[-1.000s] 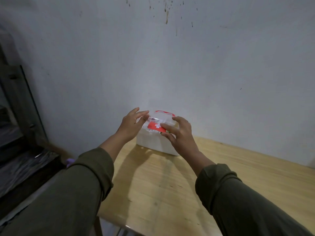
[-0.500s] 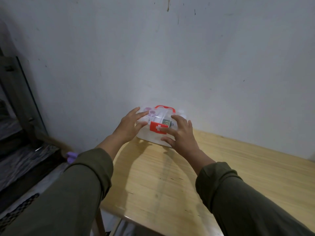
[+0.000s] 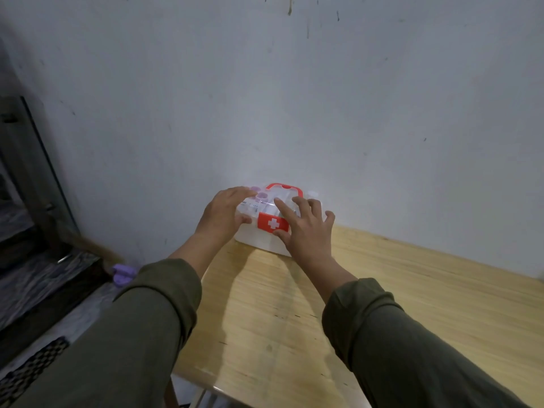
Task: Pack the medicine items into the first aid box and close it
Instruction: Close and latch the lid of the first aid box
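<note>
Where the wooden table [image 3: 382, 304] meets the wall, one first aid box [image 3: 259, 240] stands, lid down. Two hands press it: left hand [image 3: 222, 214] and right hand [image 3: 306, 231], fingers spread flat, gripping nothing. Half a second ago the lid sat higher.

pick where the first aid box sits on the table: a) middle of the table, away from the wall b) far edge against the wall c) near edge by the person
b: the first aid box rests at the wooden table's far edge, close against the wall.
</note>
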`<state>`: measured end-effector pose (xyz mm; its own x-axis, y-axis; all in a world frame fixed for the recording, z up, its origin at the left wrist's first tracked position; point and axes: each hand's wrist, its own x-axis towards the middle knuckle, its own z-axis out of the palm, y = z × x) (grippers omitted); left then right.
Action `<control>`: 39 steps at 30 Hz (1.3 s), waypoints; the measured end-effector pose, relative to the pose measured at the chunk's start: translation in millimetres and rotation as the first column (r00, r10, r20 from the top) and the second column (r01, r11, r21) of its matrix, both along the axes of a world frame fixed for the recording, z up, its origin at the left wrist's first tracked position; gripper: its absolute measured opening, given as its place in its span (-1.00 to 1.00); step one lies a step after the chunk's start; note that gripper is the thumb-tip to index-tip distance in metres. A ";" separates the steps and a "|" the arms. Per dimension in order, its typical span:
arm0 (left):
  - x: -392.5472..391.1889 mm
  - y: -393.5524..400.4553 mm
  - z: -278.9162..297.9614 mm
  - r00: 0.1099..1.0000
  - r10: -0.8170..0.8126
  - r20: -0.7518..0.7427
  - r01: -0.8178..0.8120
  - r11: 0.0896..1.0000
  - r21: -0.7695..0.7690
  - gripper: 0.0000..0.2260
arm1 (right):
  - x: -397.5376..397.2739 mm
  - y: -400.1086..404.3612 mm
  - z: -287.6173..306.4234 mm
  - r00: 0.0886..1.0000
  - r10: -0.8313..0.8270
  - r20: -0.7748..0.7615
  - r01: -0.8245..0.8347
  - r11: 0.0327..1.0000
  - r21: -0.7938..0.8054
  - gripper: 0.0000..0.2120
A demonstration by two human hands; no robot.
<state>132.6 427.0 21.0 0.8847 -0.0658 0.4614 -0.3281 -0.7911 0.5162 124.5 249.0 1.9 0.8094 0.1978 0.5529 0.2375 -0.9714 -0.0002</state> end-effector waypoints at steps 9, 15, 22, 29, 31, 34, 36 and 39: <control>5.8 5.5 -7.8 0.999 -0.020 0.042 0.019 0.999 0.031 -0.50 | 5.2 -3.8 -4.4 0.992 -0.003 0.124 0.005 1.000 -0.016 -0.39; 14.6 7.2 -17.7 0.998 -0.053 0.036 0.053 0.999 -0.008 -0.50 | 8.4 -19.1 -8.7 0.998 0.066 0.003 -0.066 0.992 0.106 -0.30; 39.3 2.1 -30.7 0.999 -0.044 -0.026 0.040 0.990 -0.138 -0.45 | 26.0 -31.0 -0.7 0.986 0.112 -0.125 -0.095 0.986 0.134 -0.33; 62.1 -6.4 -29.6 0.999 -0.035 -0.014 0.032 0.985 -0.170 -0.45 | 46.8 -36.6 1.1 0.986 0.100 -0.135 -0.081 0.987 0.142 -0.33; 65.6 -4.9 -30.3 0.999 -0.037 -0.011 0.035 0.985 -0.170 -0.45 | 48.7 -35.2 -1.1 0.989 0.092 -0.117 -0.078 0.989 0.124 -0.32; 69.2 -3.6 -31.5 0.999 -0.042 -0.001 0.041 0.985 -0.165 -0.45 | 51.6 -34.3 -5.0 0.993 0.088 -0.085 -0.077 0.990 0.117 -0.32; 69.0 -4.1 -31.3 0.999 -0.040 -0.004 0.038 0.987 -0.153 -0.45 | 51.2 -34.1 -5.2 0.993 0.086 -0.086 -0.075 0.990 0.120 -0.32; 68.1 -4.1 -28.1 0.998 -0.048 -0.032 0.043 0.987 -0.157 -0.45 | 49.2 -34.3 -1.9 0.990 0.079 -0.121 -0.067 0.992 0.107 -0.30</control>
<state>200.7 422.9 -7.1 0.8983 -0.0363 0.4379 -0.3415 -0.6847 0.6439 173.6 214.6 0.0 0.8586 0.2063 0.4692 0.2996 -0.9447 -0.1329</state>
